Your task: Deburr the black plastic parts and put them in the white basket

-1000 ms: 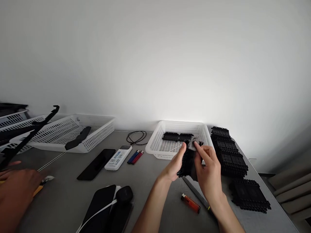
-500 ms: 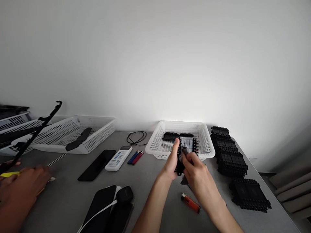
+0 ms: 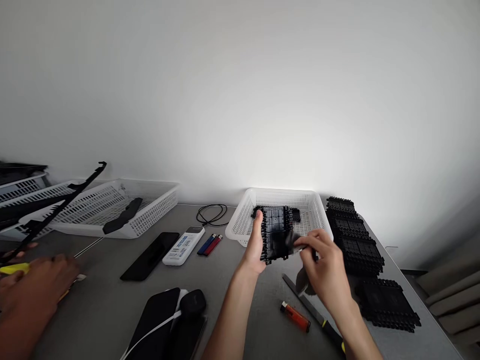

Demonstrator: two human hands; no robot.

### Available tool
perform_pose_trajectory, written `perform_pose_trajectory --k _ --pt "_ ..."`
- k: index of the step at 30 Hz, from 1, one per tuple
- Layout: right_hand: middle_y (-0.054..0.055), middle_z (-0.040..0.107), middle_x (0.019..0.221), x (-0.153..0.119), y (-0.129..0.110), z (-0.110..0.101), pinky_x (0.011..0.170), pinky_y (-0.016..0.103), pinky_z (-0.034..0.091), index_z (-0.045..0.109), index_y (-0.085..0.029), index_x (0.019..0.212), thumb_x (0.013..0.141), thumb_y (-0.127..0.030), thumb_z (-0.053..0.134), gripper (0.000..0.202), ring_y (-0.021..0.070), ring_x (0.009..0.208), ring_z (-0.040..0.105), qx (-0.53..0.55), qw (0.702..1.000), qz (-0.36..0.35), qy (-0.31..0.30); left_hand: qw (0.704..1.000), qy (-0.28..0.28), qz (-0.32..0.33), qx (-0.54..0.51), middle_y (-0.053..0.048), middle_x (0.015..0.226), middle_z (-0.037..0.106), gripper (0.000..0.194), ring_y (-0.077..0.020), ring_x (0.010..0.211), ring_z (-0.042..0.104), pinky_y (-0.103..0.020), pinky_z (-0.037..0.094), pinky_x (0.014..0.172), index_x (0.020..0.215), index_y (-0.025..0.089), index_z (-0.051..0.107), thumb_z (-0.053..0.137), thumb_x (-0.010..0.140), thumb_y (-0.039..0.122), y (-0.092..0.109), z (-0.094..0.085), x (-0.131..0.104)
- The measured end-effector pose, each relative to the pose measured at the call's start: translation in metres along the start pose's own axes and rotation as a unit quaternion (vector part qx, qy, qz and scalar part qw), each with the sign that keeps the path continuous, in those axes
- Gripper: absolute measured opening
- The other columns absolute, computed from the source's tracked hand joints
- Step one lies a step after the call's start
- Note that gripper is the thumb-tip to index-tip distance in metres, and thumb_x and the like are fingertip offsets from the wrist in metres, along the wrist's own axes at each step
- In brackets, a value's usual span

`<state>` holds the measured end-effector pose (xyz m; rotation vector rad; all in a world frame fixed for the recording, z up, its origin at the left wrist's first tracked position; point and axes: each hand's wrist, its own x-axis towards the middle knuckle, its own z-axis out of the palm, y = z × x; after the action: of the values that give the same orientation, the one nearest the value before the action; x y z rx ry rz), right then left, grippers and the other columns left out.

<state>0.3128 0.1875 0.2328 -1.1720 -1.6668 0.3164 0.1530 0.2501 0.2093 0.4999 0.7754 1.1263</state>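
Note:
A black plastic panel (image 3: 276, 232) with toothed edges is tilted up above the front of a white basket (image 3: 324, 227). My left hand (image 3: 255, 247) grips its left side, thumb on the near edge. Pinched in my right hand (image 3: 322, 260) is a dark grey cloth (image 3: 303, 282), its upper end at the panel's right edge. More black panels lie inside the basket, partly hidden behind the held one. Below my hands, an orange lighter (image 3: 295, 317) and a flat file (image 3: 308, 304) with a black and yellow handle rest on the table.
Stacked black panels (image 3: 360, 252) stand at the right, a nearer stack (image 3: 388, 302) beside them. Phones, a white power bank (image 3: 183, 246), two lighters and a cable (image 3: 211, 215) lie left. Another person's hands (image 3: 41, 280) hold a black strip beside another basket (image 3: 157, 207).
My right hand has moved right with the cloth, off the panel's face. The panel has shifted left and turned to show more of its face, and the file has come into view.

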Motion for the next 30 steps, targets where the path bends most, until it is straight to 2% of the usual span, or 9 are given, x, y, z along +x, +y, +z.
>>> perform_pose_trajectory --k 2,4,7,10,14,21,24,27,30 --pt "0.006 0.059 0.094 0.002 0.004 -0.003 0.069 0.028 0.051 0.073 -0.018 0.104 0.092 -0.018 0.047 0.028 0.0160 0.080 0.061 0.011 0.997 0.022 0.080 1.000 -0.002 -0.005 0.005 -0.011 0.133 0.064 0.069 -0.0339 0.132 0.050 -0.043 0.047 0.098 0.136 0.029 0.056 0.059 0.079 0.068 0.000 0.001 -0.001" --pt "0.008 0.060 0.098 0.003 0.007 -0.001 0.069 0.030 0.051 0.071 -0.019 0.114 0.094 -0.021 0.047 0.031 0.0166 0.082 0.062 0.024 0.993 0.037 0.112 0.999 -0.038 -0.018 0.010 -0.010 0.136 0.062 0.069 -0.0334 0.135 0.047 -0.044 0.045 0.101 0.138 0.030 0.054 0.058 0.081 0.068 -0.003 0.006 -0.002" --pt "0.008 0.060 0.098 0.002 0.007 0.008 0.070 0.030 0.052 0.070 -0.019 0.117 0.095 -0.023 0.047 0.032 0.0164 0.083 0.061 0.046 0.992 0.049 0.108 0.989 -0.125 -0.063 0.036 -0.012 0.130 0.066 0.072 -0.0322 0.131 0.052 -0.043 0.044 0.104 0.135 0.023 0.058 0.053 0.082 0.071 -0.012 0.018 -0.005" --pt "0.009 0.060 0.097 0.000 0.002 0.018 0.073 0.030 0.052 0.069 -0.015 0.118 0.096 -0.022 0.046 0.033 0.0164 0.084 0.061 0.052 0.993 0.051 0.094 0.981 -0.168 -0.075 0.065 -0.012 0.117 0.072 0.070 -0.0300 0.122 0.060 -0.038 0.046 0.102 0.128 0.019 0.063 0.053 0.082 0.071 -0.021 0.027 -0.007" --pt "0.007 0.059 0.092 -0.005 -0.007 0.026 0.070 0.026 0.051 0.070 -0.013 0.114 0.094 -0.017 0.045 0.032 0.0148 0.080 0.059 0.054 0.998 0.032 0.026 0.990 -0.119 -0.050 0.063 -0.011 0.101 0.076 0.069 -0.0292 0.110 0.066 -0.034 0.052 0.092 0.118 0.017 0.068 0.055 0.080 0.072 -0.017 0.029 -0.008" --pt "0.005 0.057 0.089 -0.022 -0.017 0.044 0.065 0.023 0.050 0.073 -0.017 0.100 0.085 -0.002 0.042 0.038 0.0127 0.072 0.059 0.016 0.990 -0.039 -0.135 1.000 -0.003 0.011 -0.004 -0.012 0.100 0.076 0.068 -0.0275 0.097 0.071 -0.033 0.056 0.080 0.119 0.016 0.067 0.055 0.081 0.070 0.015 0.021 -0.016" --pt "0.005 0.057 0.087 -0.020 -0.016 0.043 0.063 0.024 0.049 0.072 -0.017 0.088 0.083 -0.002 0.041 0.035 0.0130 0.069 0.060 -0.015 0.990 -0.037 -0.135 1.000 0.000 0.002 -0.003 -0.012 0.103 0.075 0.069 -0.0281 0.099 0.070 -0.034 0.056 0.079 0.122 0.017 0.066 0.054 0.081 0.071 0.018 0.016 -0.017" --pt "0.004 0.056 0.082 -0.012 -0.013 0.030 0.063 0.024 0.048 0.070 -0.017 0.079 0.085 -0.005 0.043 0.030 0.0130 0.068 0.059 0.012 0.994 -0.023 -0.110 1.000 -0.018 -0.002 -0.010 -0.013 0.110 0.074 0.073 -0.0303 0.107 0.068 -0.037 0.055 0.085 0.126 0.018 0.064 0.054 0.079 0.073 0.015 0.009 -0.013" --pt "0.005 0.058 0.087 -0.005 -0.007 0.013 0.069 0.028 0.051 0.072 -0.018 0.088 0.088 -0.012 0.045 0.027 0.0155 0.077 0.062 0.039 0.999 0.002 -0.023 1.000 -0.023 -0.003 -0.017 -0.011 0.120 0.071 0.074 -0.0319 0.117 0.063 -0.042 0.052 0.094 0.132 0.024 0.061 0.054 0.078 0.075 0.009 0.003 -0.006"
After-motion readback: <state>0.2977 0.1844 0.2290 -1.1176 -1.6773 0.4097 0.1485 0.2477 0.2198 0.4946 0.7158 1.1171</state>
